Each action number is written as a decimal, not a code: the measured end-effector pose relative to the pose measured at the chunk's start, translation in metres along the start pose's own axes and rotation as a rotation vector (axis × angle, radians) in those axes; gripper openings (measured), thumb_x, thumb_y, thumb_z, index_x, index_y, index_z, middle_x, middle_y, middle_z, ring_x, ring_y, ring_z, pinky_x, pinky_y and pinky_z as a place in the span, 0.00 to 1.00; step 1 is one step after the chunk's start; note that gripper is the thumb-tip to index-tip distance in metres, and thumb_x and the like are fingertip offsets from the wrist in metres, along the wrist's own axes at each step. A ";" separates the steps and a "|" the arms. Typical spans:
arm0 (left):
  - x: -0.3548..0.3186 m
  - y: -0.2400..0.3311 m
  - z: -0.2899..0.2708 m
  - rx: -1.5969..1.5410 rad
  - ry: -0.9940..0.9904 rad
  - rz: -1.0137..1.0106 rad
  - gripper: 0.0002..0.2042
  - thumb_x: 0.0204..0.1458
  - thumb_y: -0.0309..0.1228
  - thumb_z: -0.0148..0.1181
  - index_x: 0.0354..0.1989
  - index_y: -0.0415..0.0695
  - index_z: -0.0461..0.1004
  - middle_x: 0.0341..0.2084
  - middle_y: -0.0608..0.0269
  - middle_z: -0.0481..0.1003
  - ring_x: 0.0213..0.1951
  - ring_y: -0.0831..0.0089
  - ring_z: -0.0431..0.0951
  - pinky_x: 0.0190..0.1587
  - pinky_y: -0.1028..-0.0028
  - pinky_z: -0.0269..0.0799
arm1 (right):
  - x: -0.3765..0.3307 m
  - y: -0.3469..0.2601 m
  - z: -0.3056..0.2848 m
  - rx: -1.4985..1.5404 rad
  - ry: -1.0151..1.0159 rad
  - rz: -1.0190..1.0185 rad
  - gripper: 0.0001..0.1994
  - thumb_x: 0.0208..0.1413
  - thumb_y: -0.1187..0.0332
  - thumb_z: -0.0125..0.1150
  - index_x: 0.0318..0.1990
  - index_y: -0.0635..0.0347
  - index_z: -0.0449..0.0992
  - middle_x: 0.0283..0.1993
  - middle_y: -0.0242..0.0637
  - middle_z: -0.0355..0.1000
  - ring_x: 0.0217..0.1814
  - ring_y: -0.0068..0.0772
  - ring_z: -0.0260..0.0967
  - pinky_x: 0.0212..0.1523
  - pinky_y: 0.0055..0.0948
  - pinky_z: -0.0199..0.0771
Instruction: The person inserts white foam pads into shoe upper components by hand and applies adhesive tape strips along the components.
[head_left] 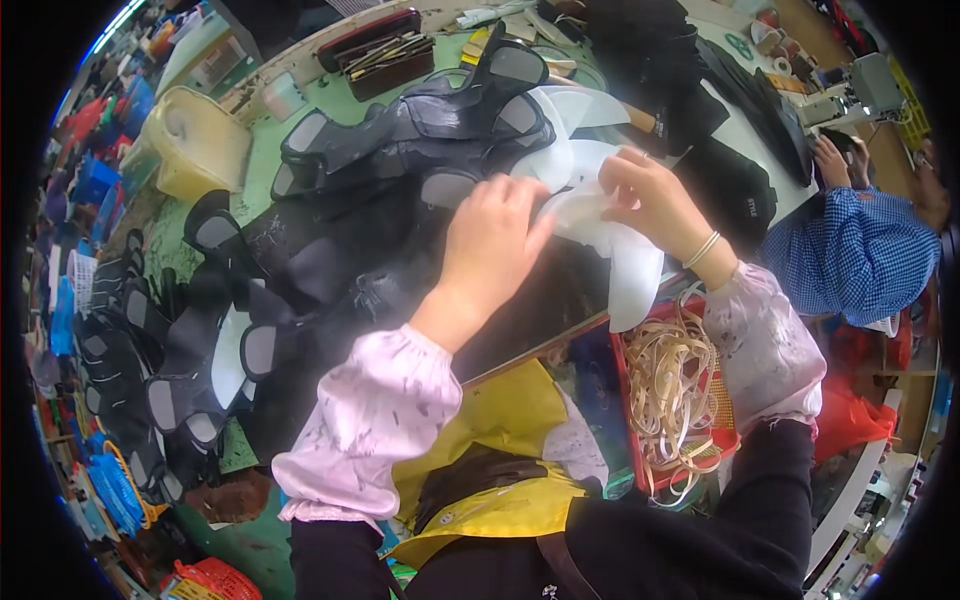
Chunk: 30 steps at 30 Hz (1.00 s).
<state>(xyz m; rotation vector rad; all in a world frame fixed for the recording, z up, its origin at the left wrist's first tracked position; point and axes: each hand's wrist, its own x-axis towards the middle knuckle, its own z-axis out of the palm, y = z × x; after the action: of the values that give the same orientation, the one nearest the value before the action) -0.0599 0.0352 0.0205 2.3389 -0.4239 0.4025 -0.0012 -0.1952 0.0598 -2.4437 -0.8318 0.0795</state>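
Observation:
Over the near edge of the workbench, my right hand [655, 200] has thumb and fingers closed on a thin white curved piece [635, 275], whose rounded end hangs downward. My left hand [492, 245] is beside it, thumb and fingers closing on the left end of the same white material; its fingertips partly hide the contact. More white curved pieces [570, 105] lie just beyond my hands, overlapping. Left of them spread black cut parts [410, 125] with grey rounded ends, like shoe uppers, stacked in rows.
A red basket [618, 370] of tangled beige strips stands at the bench's near edge. A yellowish plastic tub [200, 140] and a dark box of tools [390, 75] sit farther back. Black fabric parts [720, 185] pile up right. Another person in a blue checked garment [850, 250] works there.

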 end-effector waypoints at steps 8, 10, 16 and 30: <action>0.046 0.010 0.004 -0.051 -0.243 -0.292 0.13 0.55 0.42 0.58 0.31 0.47 0.81 0.31 0.53 0.82 0.37 0.54 0.83 0.40 0.58 0.77 | -0.014 0.000 0.022 -0.084 0.223 -0.062 0.12 0.48 0.79 0.63 0.39 0.57 0.70 0.37 0.37 0.72 0.37 0.41 0.75 0.40 0.38 0.76; 0.053 0.000 0.010 -0.042 -0.235 -0.306 0.11 0.52 0.40 0.59 0.33 0.48 0.82 0.31 0.53 0.83 0.36 0.54 0.84 0.39 0.58 0.78 | -0.015 -0.003 0.023 -0.053 0.264 -0.028 0.12 0.49 0.78 0.64 0.40 0.56 0.73 0.36 0.37 0.72 0.37 0.40 0.75 0.40 0.36 0.75; 0.063 -0.013 0.010 0.087 -0.368 -0.306 0.12 0.50 0.42 0.62 0.34 0.48 0.83 0.30 0.62 0.83 0.36 0.61 0.84 0.38 0.64 0.77 | -0.023 0.010 0.022 0.041 0.348 -0.099 0.08 0.47 0.77 0.68 0.35 0.58 0.77 0.32 0.35 0.73 0.36 0.37 0.73 0.42 0.30 0.73; 0.050 0.009 0.030 0.635 -0.011 -0.178 0.13 0.45 0.40 0.67 0.34 0.48 0.75 0.21 0.58 0.80 0.28 0.58 0.84 0.28 0.62 0.78 | -0.128 0.089 -0.085 1.442 0.696 -0.034 0.15 0.70 0.71 0.49 0.61 0.54 0.69 0.61 0.42 0.69 0.62 0.37 0.68 0.64 0.41 0.70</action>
<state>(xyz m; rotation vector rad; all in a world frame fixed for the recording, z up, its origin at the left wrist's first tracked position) -0.0139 -0.0016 0.0246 2.9634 -0.0892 0.4904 -0.0367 -0.3690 0.0702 -0.9582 -0.2588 -0.1406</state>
